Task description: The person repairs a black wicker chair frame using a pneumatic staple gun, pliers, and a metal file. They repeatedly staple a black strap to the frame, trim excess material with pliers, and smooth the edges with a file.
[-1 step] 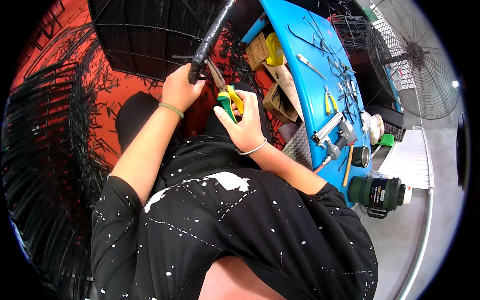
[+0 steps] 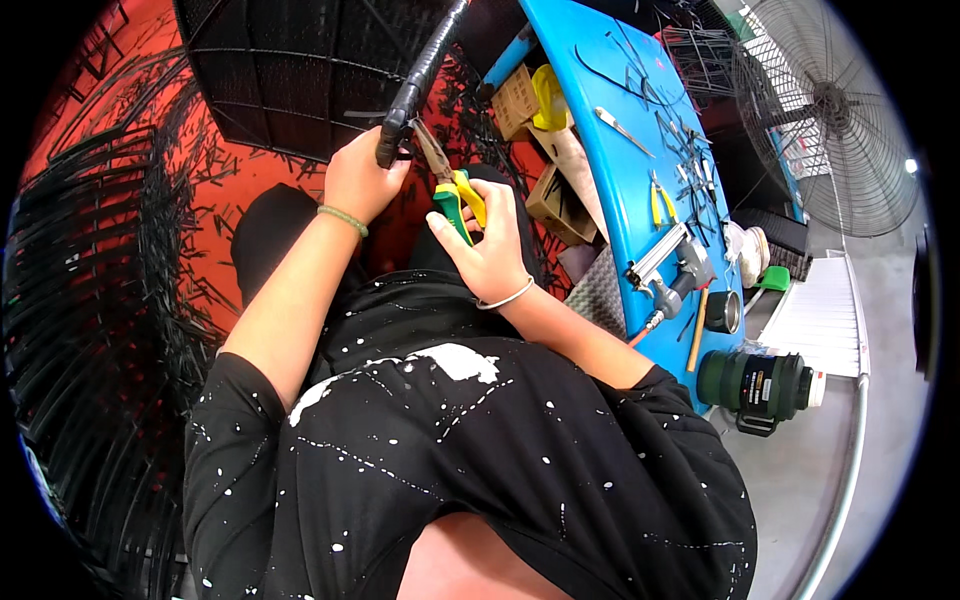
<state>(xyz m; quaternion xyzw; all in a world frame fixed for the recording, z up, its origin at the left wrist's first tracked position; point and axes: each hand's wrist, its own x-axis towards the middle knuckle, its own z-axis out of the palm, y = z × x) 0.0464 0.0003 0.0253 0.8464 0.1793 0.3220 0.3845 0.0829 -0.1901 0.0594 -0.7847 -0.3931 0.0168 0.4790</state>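
My left hand is closed round the lower end of a black-wrapped bar, which slants up and away. The bar stands beside a large black panel with crossing ribs. In my right hand is a pair of pliers with green and yellow handles, fingers wrapped round the grips. The pliers' metal jaws point up at the bar's end, close to my left fingers. Whether the jaws touch the bar or pinch a strip there, I cannot tell.
A blue table on the right bears yellow-handled pliers, a pneumatic tool, a wooden handle and black strips. Beyond are a dark green jug and a fan. Strip scraps litter the red floor; black curved pieces fill the left.
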